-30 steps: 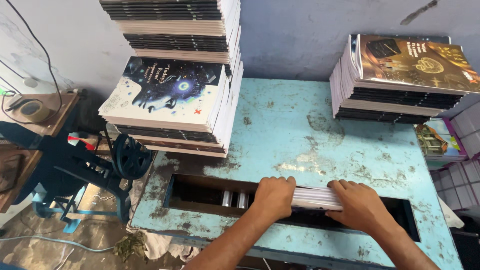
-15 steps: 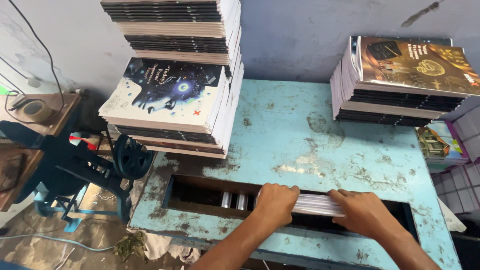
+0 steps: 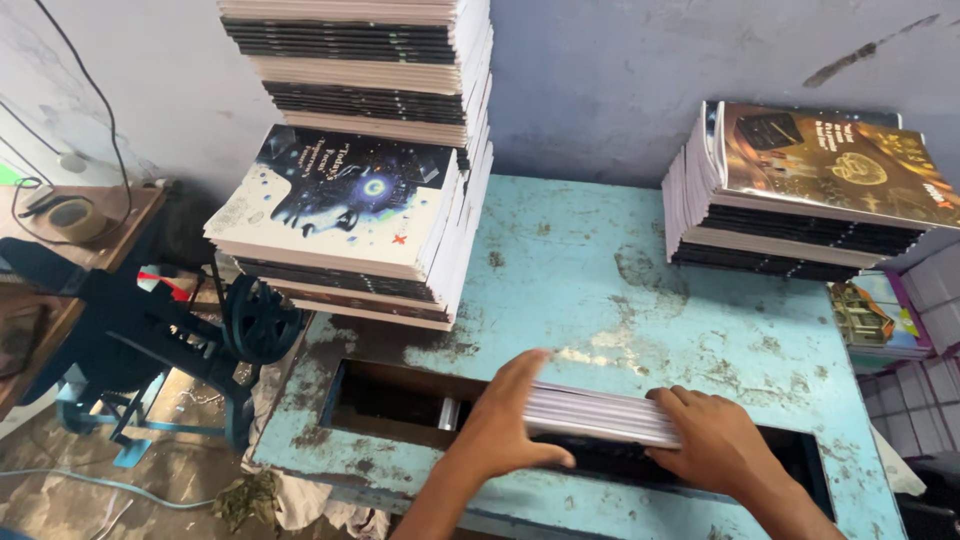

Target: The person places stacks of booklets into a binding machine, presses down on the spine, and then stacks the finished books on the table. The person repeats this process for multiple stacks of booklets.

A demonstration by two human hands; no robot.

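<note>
Gripping a bundle of notebooks (image 3: 600, 415) from both ends, the left hand (image 3: 505, 420) presses flat against its left end with thumb underneath, while the right hand (image 3: 715, 445) curls over its right end; both grips are closed on the bundle. The bundle lies on edge across the long slot (image 3: 400, 400) cut into the worn blue desk (image 3: 600, 270). A tall stack of books (image 3: 365, 150) stands at the desk's back left corner, and a shorter stack (image 3: 800, 190) at the back right. A black wheel (image 3: 262, 320) sits beside the desk's left edge.
</note>
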